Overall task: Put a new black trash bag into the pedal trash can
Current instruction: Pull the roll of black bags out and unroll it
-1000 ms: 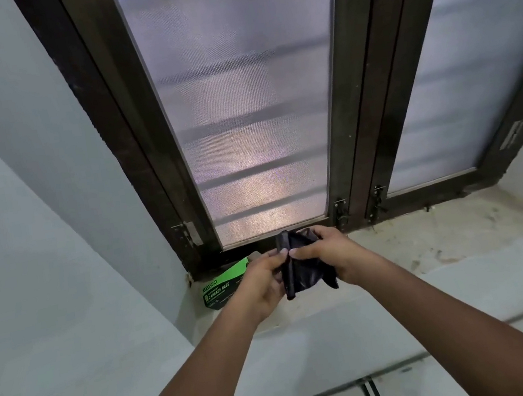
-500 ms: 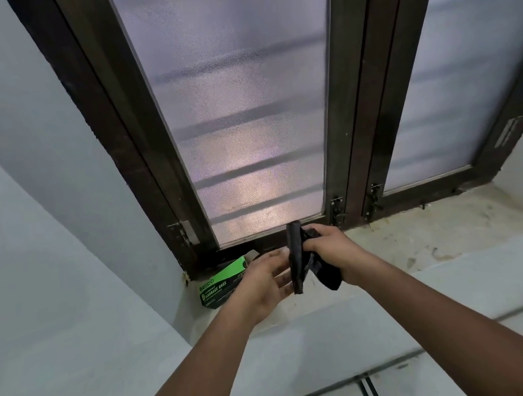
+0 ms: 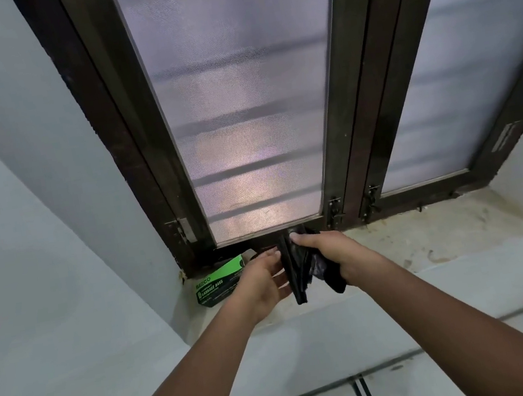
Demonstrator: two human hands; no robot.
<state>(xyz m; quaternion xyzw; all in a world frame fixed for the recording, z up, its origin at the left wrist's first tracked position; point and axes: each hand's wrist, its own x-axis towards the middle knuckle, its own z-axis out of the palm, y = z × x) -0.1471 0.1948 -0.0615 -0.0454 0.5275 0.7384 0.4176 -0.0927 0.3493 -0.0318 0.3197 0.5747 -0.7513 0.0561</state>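
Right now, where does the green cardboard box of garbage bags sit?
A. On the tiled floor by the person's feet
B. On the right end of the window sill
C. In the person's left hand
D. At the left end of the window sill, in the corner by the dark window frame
D: the green cardboard box of garbage bags rests on the window sill at its left end, beside the left hand, not in it.

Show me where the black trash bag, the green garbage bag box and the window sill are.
black trash bag (image 3: pixel 299 268), head view, on its folded middle strip.
green garbage bag box (image 3: pixel 214 286), head view, on its printed front face.
window sill (image 3: pixel 445 231), head view, on its bare stained top.
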